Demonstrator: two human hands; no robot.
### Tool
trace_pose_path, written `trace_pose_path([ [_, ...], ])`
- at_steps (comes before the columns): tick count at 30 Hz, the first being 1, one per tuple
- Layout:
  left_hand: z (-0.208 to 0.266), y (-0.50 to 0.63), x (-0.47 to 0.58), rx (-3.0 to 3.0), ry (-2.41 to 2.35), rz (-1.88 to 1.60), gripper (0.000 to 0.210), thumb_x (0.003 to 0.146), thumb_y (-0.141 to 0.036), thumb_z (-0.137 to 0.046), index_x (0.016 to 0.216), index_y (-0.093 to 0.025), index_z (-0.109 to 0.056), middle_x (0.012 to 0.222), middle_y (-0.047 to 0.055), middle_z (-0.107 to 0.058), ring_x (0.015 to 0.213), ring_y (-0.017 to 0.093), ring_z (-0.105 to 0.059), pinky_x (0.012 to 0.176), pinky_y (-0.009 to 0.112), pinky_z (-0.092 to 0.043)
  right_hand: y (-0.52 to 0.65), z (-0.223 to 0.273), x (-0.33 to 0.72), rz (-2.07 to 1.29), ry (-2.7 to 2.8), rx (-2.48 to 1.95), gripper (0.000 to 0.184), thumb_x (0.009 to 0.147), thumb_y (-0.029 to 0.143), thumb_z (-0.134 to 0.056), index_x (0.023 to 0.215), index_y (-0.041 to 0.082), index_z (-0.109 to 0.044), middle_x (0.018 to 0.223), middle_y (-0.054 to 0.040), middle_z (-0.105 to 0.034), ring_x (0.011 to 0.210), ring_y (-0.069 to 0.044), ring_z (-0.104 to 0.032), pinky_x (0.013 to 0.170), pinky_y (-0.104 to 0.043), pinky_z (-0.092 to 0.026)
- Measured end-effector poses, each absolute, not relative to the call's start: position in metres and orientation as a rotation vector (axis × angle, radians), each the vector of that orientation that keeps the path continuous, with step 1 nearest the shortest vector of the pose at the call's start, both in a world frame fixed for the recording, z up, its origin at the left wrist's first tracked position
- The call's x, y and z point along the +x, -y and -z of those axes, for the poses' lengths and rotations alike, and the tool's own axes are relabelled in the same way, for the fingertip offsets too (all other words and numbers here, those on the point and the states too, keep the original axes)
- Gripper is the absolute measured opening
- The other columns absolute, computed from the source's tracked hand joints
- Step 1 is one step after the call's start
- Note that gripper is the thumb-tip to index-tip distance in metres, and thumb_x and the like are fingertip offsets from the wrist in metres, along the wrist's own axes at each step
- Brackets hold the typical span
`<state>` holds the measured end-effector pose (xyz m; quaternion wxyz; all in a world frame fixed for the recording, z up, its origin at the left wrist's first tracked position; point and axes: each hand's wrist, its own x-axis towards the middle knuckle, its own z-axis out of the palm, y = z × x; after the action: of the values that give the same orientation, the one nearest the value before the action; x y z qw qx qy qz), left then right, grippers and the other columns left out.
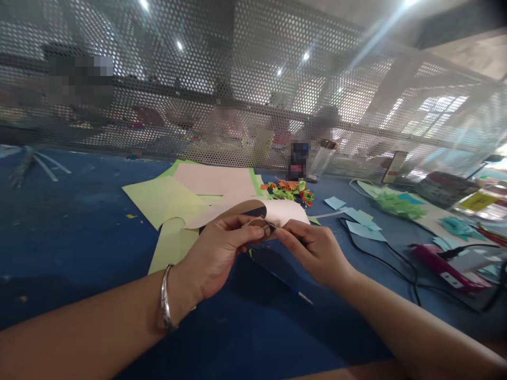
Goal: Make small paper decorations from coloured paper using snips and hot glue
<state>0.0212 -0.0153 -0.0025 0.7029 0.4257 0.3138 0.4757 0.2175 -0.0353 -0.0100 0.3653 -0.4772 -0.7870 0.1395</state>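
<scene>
Near the middle of the view my left hand (pixel 222 248), with a silver bangle at the wrist, is closed on a small round brown piece (pixel 259 228) held between thumb and fingers. My right hand (pixel 312 248) pinches at the right edge of this piece. A thin dark bit shows at its fingertips, too small to name. Just behind the hands, a curled pale sheet of paper (pixel 287 210) rises from the table, with a brown and black part on its left. Below the hands a slim blue pen-like stick (pixel 285 282) with a white tip lies on the table.
Behind the left hand lie pale green sheets (pixel 166 203) and a pinkish sheet (pixel 216 179). Paper scraps (pixel 291 192), a clear bottle (pixel 322 161) and a perforated metal screen (pixel 245 68) stand farther back. At right are blue paper slips (pixel 360 217), black cables and a magenta power strip (pixel 447 269).
</scene>
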Motion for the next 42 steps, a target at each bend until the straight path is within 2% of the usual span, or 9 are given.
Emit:
trace_pose_path([
  [7, 0.003, 0.0176, 0.0214, 0.968, -0.685, -1.052, 0.006, 0.071, -0.016, -0.081, 0.073, -0.019, -0.077, 0.078, 0.0, -0.074, 0.079, 0.014, -0.065, 0.082, 0.028, -0.045, 0.0358, 0.0115, 0.2174, -0.362, 2.043, -1.221, 0.038, 0.1, 0.042, -0.047, 0.072, 0.019, -0.055, 0.061, 0.0034, -0.043, 0.057, -0.01, -0.037, 0.053, -0.025, -0.031],
  [15, 0.0047, 0.0181, 0.0208, 1.017, -0.706, -1.066, 0.005, 0.072, -0.018, -0.079, 0.071, -0.021, -0.076, 0.078, 0.0, -0.073, 0.079, 0.015, -0.063, 0.08, 0.029, -0.044, 0.036, 0.0135, 0.2183, -0.352, 2.039, -1.235, 0.04, 0.1, 0.043, -0.048, 0.068, 0.02, -0.049, 0.058, 0.0045, -0.038, 0.055, -0.01, -0.033, 0.052, -0.025, -0.028],
  [19, 0.0048, 0.0175, 0.0211, 1.024, -0.712, -1.074, 0.006, 0.071, -0.018, -0.081, 0.071, -0.02, -0.075, 0.077, 0.0, -0.073, 0.079, 0.015, -0.064, 0.079, 0.029, -0.045, 0.0362, 0.0127, 0.2181, -0.336, 2.045, -1.22, 0.039, 0.1, 0.042, -0.048, 0.068, 0.019, -0.05, 0.059, 0.0044, -0.04, 0.055, -0.01, -0.035, 0.052, -0.025, -0.029],
  [31, 0.008, 0.0151, 0.0204, 1.073, -0.651, -1.057, 0.002, 0.075, -0.02, -0.079, 0.076, -0.019, -0.077, 0.081, 0.001, -0.074, 0.082, 0.015, -0.066, 0.088, 0.03, -0.048, 0.0353, 0.012, 0.2187, -0.297, 2.052, -1.217, 0.038, 0.1, 0.041, -0.048, 0.069, 0.019, -0.052, 0.058, 0.0047, -0.039, 0.054, -0.01, -0.033, 0.051, -0.025, -0.028],
  [42, 0.0089, 0.0147, 0.0217, 1.052, -0.663, -1.06, 0.008, 0.072, -0.017, -0.081, 0.077, -0.017, -0.074, 0.083, 0.0, -0.071, 0.084, 0.013, -0.064, 0.088, 0.027, -0.046, 0.0348, 0.0138, 0.2159, -0.351, 2.034, -1.255, 0.037, 0.098, 0.047, -0.051, 0.073, 0.02, -0.048, 0.063, 0.0039, -0.041, 0.059, -0.011, -0.035, 0.054, -0.026, -0.03],
])
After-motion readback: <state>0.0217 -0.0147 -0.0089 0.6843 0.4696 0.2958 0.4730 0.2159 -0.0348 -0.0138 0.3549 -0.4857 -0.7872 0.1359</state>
